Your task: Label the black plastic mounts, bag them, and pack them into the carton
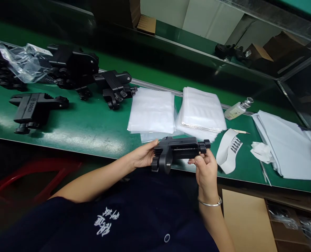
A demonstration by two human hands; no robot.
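Note:
Between my two hands, just over the bench's front edge, I hold a black plastic clamp mount (183,147) with knobs at both ends. My left hand (145,154) is closed round its left end; part of those fingers is hidden behind the mount. At the other end, my right hand (206,164) grips near the small knob with thumb and fingers. Similar black mounts stand on the bench: one with BOSCH lettering (30,108) at the left, another mount (115,85) beside the bags, and a group of mounts (73,66) further back.
Two stacks of clear plastic bags, a left stack (152,110) and a right stack (204,108), lie behind my hands. To the right are a bottle (235,110), a label strip (227,150), tweezers (265,173) and white sheets (289,147). A red stool (37,175) stands lower left.

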